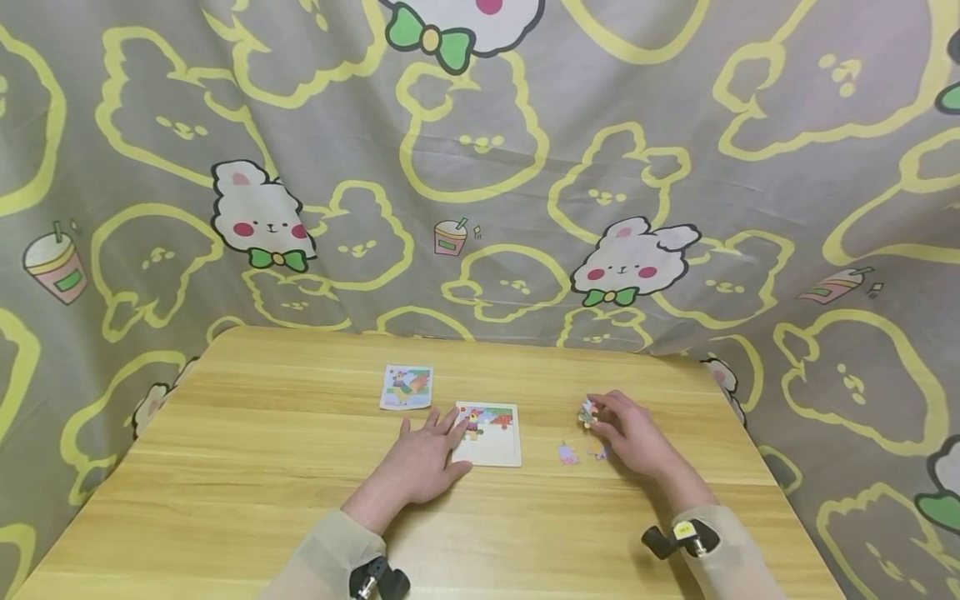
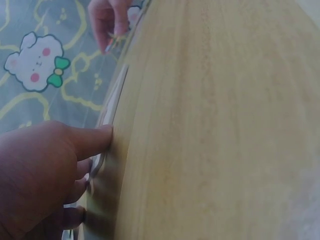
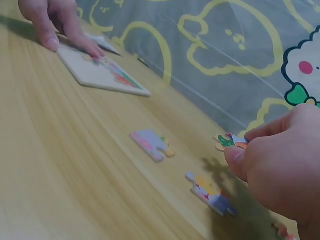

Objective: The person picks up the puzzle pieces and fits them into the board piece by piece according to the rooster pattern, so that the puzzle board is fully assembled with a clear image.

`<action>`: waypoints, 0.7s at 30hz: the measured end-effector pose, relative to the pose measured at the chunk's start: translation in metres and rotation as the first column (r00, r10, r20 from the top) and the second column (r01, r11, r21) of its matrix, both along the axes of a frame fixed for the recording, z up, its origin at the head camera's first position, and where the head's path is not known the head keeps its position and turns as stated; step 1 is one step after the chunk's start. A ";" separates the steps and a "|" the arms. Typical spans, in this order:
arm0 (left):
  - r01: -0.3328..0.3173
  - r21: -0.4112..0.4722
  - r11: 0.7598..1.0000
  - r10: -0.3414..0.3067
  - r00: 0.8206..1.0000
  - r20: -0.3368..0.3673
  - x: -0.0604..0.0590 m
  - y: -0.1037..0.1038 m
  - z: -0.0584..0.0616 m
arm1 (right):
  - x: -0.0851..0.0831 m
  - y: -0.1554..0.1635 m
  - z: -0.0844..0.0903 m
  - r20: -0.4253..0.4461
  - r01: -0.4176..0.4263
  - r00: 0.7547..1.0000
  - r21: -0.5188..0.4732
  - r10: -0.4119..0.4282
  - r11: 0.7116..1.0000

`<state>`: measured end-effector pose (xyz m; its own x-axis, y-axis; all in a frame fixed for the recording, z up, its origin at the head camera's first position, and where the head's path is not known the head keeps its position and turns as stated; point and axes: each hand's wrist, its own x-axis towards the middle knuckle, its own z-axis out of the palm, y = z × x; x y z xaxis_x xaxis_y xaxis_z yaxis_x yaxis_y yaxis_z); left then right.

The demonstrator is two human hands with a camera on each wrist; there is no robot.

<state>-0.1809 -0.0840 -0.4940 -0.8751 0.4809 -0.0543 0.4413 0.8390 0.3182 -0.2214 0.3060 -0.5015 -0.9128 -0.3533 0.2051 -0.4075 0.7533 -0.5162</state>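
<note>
My left hand (image 1: 422, 467) lies with fairly straight, spread fingers over the left edge of a white puzzle tray (image 1: 498, 454). Fitted pieces with a colourful bird picture fill the tray's upper part; its lower part shows bare white. In the left wrist view the thumb (image 2: 95, 141) touches the tray's near edge. My right hand (image 1: 637, 437) pinches a jigsaw piece (image 3: 230, 141) between thumb and fingers, raised above the table. Below that hand lie a lilac-and-pink jigsaw piece (image 3: 149, 144) and a yellow-and-lilac jigsaw piece (image 3: 207, 192).
A printed picture card (image 1: 407, 387) of a bird lies behind and left of the tray. Another small reddish piece (image 3: 284, 231) shows low in the right wrist view. A patterned grey curtain (image 1: 510, 225) hangs around the wooden table (image 1: 262, 467).
</note>
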 end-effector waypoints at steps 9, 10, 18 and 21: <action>0.003 0.002 1.000 -0.003 1.000 0.008 -0.001 0.001 0.002 | 0.003 -0.015 0.011 -0.006 -0.048 0.999 -0.023 0.048 0.999; 0.005 0.002 1.000 -0.005 1.000 0.010 -0.001 0.001 0.002 | 0.004 -0.017 0.011 -0.007 -0.047 0.999 -0.023 0.047 0.999; 0.003 0.010 1.000 -0.003 1.000 0.012 -0.002 0.003 0.000 | 0.007 -0.033 0.018 -0.020 -0.070 0.997 -0.016 0.070 0.997; 0.002 0.005 1.000 -0.002 1.000 0.010 -0.002 0.002 -0.001 | 0.007 -0.039 0.019 -0.022 -0.080 0.997 0.000 0.080 0.997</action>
